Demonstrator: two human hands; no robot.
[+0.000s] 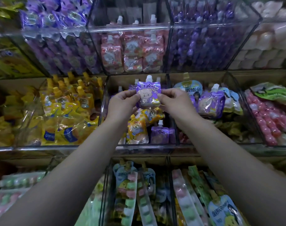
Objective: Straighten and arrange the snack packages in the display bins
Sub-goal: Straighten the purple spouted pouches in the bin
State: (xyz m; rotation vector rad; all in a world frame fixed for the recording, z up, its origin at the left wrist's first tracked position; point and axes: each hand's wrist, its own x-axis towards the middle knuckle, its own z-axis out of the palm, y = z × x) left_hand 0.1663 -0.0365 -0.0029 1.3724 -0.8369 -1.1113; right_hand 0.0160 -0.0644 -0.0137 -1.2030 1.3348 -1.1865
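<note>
Both our hands pinch one glossy purple spout pouch (148, 93) by its side edges, left hand (121, 103) and right hand (174, 101) holding it upright over the middle clear acrylic bin (139, 146). Beneath it lie crinkly yellow pouches (137, 128) and a small purple pouch (160, 133). Neighbouring bins hold yellow spouted packs (70, 101), a pale blue pouch (191, 88) and pink beaded strips (267, 118).

brown cardboard backing (261, 75) at mid shelf level; second cardboard strip (184, 158) lower.
</note>
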